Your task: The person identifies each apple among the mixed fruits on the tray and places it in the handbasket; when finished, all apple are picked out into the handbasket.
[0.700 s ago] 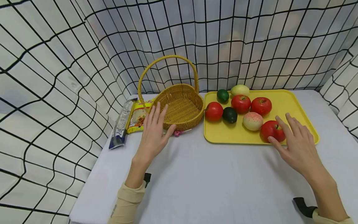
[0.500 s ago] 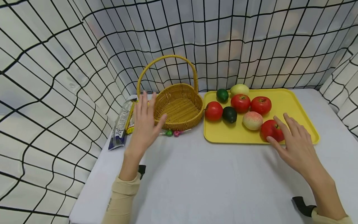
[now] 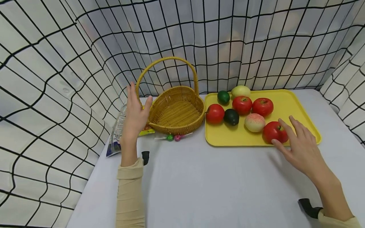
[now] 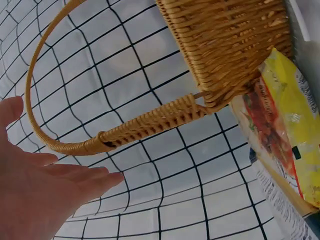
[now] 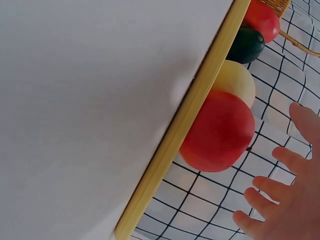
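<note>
In the head view my left hand [image 3: 134, 112] is raised at the left side of the wicker basket [image 3: 176, 109], fingers straight and holding nothing. The left wrist view shows the basket's tall handle [image 4: 150, 120] close to those fingers; whether they touch it I cannot tell. My right hand [image 3: 300, 147] hovers at the front right of the yellow tray [image 3: 296, 107], fingers spread and slightly bent. Nearest to it lies a red apple [image 3: 274, 132], apart from the hand in the right wrist view. Beside that apple sits a pinkish-white peach [image 3: 255, 123].
Several more fruits and vegetables share the tray, among them a red tomato [image 3: 215, 114] and a dark green avocado [image 3: 231, 117]. Two lollipops [image 3: 174, 137] lie before the basket. Left of it are a yellow food packet [image 4: 285, 120] and a silver-blue packet [image 3: 117, 136]. Black netting surrounds the table.
My left hand has moved left and upward, from in front of the basket to beside its handle, uncovering the lollipops. The right hand stays nearly still over the tray's edge.
</note>
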Available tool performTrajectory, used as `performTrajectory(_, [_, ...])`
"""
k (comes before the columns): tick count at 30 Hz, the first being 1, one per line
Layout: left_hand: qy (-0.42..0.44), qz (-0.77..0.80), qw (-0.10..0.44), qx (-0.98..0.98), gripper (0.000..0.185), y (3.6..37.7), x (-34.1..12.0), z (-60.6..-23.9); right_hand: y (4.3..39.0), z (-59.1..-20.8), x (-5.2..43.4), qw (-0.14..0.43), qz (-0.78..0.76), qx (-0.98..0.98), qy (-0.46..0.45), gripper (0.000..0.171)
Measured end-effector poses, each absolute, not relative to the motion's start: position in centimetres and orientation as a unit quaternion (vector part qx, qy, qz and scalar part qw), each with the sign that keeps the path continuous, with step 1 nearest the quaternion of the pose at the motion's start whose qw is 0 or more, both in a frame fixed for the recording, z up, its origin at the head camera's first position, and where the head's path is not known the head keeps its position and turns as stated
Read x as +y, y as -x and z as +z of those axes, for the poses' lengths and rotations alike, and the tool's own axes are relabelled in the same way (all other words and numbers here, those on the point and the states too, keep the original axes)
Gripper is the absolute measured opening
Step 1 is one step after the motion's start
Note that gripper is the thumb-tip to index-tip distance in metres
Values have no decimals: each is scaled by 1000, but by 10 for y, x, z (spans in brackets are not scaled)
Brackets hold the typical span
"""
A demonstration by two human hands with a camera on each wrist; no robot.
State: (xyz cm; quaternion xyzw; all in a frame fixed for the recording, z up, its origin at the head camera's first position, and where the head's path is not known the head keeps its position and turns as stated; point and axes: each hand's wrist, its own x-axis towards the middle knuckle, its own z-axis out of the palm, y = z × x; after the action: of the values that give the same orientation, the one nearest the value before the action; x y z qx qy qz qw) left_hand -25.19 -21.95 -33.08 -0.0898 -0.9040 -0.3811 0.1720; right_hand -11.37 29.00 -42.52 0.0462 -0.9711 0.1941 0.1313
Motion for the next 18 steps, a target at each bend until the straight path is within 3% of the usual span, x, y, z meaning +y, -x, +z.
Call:
performTrajectory(10, [104,-369,143,-913,83,251,-217,-330,151,-401,289,71,165,-982,-55,83])
performTrajectory(18, [109,-370,146,-911,83,247,-219,-331,181,-380,292,-62,146,-986,-52,93])
